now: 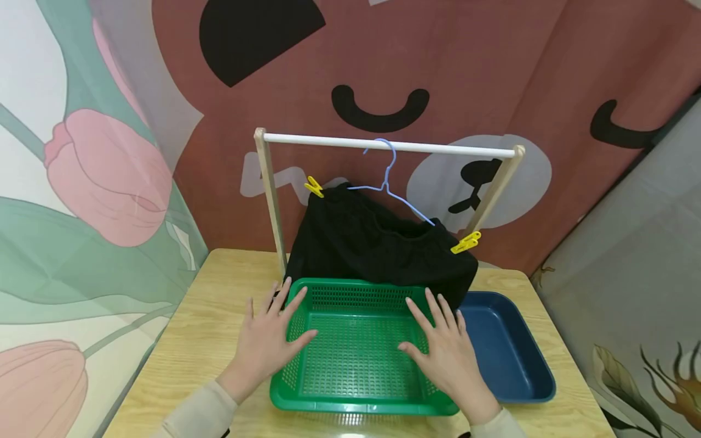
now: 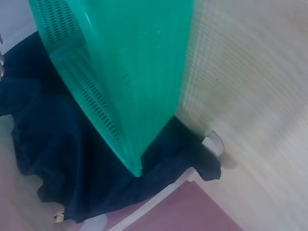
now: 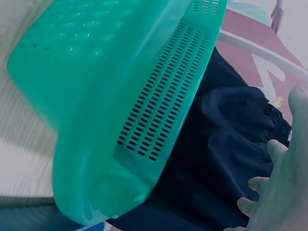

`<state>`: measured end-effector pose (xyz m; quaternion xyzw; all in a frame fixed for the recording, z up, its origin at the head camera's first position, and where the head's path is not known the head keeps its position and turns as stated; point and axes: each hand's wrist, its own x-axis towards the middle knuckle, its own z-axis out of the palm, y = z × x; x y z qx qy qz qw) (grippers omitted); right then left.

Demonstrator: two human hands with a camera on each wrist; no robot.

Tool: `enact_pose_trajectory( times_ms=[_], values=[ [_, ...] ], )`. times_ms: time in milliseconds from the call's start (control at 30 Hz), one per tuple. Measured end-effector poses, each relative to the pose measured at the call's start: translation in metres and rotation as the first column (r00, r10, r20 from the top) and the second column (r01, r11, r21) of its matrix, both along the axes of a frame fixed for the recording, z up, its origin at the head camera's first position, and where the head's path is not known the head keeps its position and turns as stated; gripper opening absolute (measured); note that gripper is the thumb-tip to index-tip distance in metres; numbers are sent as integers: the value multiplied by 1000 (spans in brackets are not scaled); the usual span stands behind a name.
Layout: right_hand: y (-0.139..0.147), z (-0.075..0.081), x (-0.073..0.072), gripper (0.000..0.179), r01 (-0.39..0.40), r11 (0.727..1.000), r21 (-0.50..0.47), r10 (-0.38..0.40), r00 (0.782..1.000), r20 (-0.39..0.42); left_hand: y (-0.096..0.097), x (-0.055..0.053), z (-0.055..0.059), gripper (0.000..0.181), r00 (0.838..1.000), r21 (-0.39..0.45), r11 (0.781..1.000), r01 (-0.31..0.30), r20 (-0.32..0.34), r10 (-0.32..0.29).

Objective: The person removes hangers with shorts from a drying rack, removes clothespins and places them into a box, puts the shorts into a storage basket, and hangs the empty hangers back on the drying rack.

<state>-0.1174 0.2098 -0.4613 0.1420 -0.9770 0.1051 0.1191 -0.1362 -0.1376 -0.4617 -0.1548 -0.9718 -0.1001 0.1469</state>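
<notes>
My left hand (image 1: 268,340) has its fingers spread over the left side of a green perforated plastic basket (image 1: 364,406). Over the basket's right side is my right hand (image 1: 446,353), its fingers also spread and holding nothing. Just behind the basket hangs a black garment (image 1: 372,255) with a gathered waist, on a thin blue hanger (image 1: 387,173). A yellow clothespin (image 1: 314,187) clips its left waist corner, and a second yellow clothespin (image 1: 466,242) the right one. The garment (image 3: 231,130) appears dark blue beside my fingers in the right wrist view.
A rack with a white rail (image 1: 323,141) and wooden posts stands at the back of the wooden table (image 1: 181,340), bearing the hanger. To the right of the basket lies a dark blue tray (image 1: 501,344), partly behind my right hand. Printed curtains surround the table.
</notes>
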Motion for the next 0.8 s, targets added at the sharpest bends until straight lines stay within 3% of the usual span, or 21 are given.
enact_pose_trajectory(
  times_ms=[167, 333, 467, 600, 700, 800],
  values=[
    [-3, 0, 4, 84, -12, 1000, -2, 12, 1000, 0, -3, -8, 4, 77, 1000, 136, 991, 15, 21, -18],
    [-5, 0, 8, 83, -21, 1000, -12, 21, 1000, -8, -4, -20, 15, 73, 999, 271, 962, 37, 20, -44],
    [-8, 0, 12, 83, -29, 999, -24, 29, 1000, -10, -6, -32, 23, 69, 998, 384, 923, 32, 36, -50],
    [-9, 0, 15, 83, -38, 999, -36, 36, 999, -28, -11, -46, 27, 64, 997, 498, 867, 25, 56, -61],
    [-10, -1, 16, 83, -42, 998, -43, 40, 998, -39, -16, -57, 29, 63, 997, 555, 831, 17, 57, -59],
    [-10, -2, 17, 82, -43, 998, -46, 41, 998, -40, -19, -66, 33, 62, 998, 586, 810, 14, 40, -46]
  ],
)
